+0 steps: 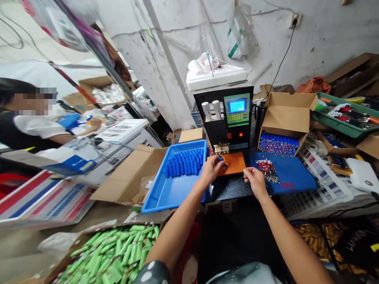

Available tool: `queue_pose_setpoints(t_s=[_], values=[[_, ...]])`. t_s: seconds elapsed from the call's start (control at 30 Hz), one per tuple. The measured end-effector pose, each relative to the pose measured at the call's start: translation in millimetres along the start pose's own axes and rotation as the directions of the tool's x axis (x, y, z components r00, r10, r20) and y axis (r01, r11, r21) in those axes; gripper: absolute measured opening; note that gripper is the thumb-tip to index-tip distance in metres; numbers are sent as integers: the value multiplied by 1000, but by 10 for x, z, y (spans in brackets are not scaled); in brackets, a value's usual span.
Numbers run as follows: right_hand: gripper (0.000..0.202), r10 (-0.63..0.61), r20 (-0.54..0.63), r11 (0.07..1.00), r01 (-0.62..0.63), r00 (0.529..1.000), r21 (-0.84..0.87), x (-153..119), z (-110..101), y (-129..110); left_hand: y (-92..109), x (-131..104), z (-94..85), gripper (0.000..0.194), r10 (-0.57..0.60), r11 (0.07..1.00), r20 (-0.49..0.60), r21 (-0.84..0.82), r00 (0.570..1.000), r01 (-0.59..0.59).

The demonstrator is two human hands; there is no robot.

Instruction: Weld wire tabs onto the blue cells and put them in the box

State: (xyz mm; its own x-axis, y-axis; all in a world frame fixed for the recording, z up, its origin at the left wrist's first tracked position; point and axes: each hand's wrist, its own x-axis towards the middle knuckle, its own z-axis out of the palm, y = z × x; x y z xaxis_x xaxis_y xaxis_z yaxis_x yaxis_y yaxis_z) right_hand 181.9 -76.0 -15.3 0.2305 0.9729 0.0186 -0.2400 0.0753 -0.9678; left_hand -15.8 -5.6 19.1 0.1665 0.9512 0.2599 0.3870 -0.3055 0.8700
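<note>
My left hand is closed on a blue cell at the left end of the orange plate, just below the welding head of a black machine. Right of the plate, my right hand pinches something thin like a wire, too fine to make out fully. Blue cells stand in rows in the blue tray on the left. Small red, white and black leads lie piled on the blue mat to the right.
An open carton of blue cells stands behind the mat. Green wrapped packs fill a box at the lower left. At the far left a person works at another table. A green bin holds tools.
</note>
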Motion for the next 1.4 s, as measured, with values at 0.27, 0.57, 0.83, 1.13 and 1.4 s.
queue_pose_setpoints(t_s=[0.27,0.57,0.83,1.13,1.4], values=[[33,29,-42,999,-28,999,36,190,139,-62,-97,42,141,19,6,989,1,-148,1000,-6],[29,109,34,994,-110,993,21,594,610,-130,-184,14,216,27,-4,956,-24,-295,1000,-3],[25,66,92,993,-56,994,-107,690,748,-160,-205,9,236,28,10,954,-45,-297,999,-23],[26,-5,106,986,23,994,-167,729,783,-112,-178,9,235,28,7,943,-59,-333,998,-26],[25,19,85,988,-5,996,-155,708,810,-148,-129,11,224,25,6,943,-61,-330,998,-26]])
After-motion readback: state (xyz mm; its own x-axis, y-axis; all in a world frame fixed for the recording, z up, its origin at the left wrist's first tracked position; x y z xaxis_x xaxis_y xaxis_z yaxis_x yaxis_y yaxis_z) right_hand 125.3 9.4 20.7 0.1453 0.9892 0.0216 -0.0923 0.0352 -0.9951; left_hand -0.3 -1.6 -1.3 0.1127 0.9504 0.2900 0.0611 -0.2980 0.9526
